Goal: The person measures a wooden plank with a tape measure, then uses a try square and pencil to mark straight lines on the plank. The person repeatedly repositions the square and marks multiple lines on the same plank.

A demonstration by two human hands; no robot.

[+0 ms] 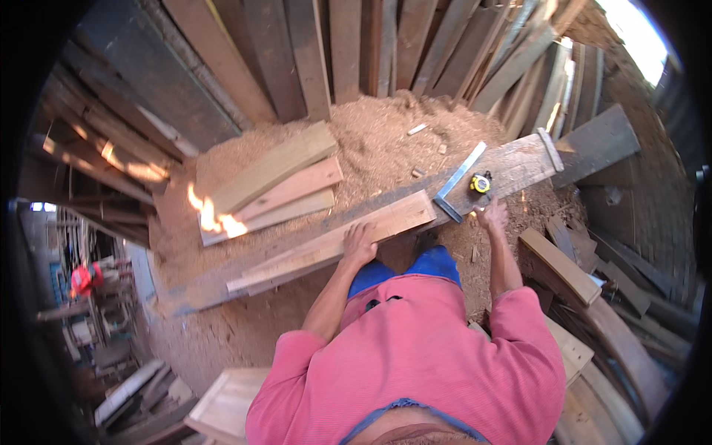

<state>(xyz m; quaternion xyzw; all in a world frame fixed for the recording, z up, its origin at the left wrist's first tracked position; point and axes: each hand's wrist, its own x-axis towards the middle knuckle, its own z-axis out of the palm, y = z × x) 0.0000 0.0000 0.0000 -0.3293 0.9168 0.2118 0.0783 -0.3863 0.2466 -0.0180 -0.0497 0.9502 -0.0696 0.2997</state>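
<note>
A pale reddish wood plank (404, 217) lies lengthwise on a long worn board that serves as a bench (519, 165). Flat on the plank's upper face, near its middle, rests my left hand (360, 243), fingers stretched out. My right hand (492, 216) is at the near edge of the bench board, just below a yellow and black tape measure (480, 182). Its fingers are drawn together around something small that I cannot make out. A metal try square (461, 180) lies on the board between the plank's right end and the tape measure.
Several cut planks (285, 167) lie on sawdust (386, 141) beyond the bench. Tall boards (345, 52) lean along the back. Offcuts (560, 263) are heaped at the right, and a light wooden panel (230, 404) sits at the lower left. A red object (87, 279) shows far left.
</note>
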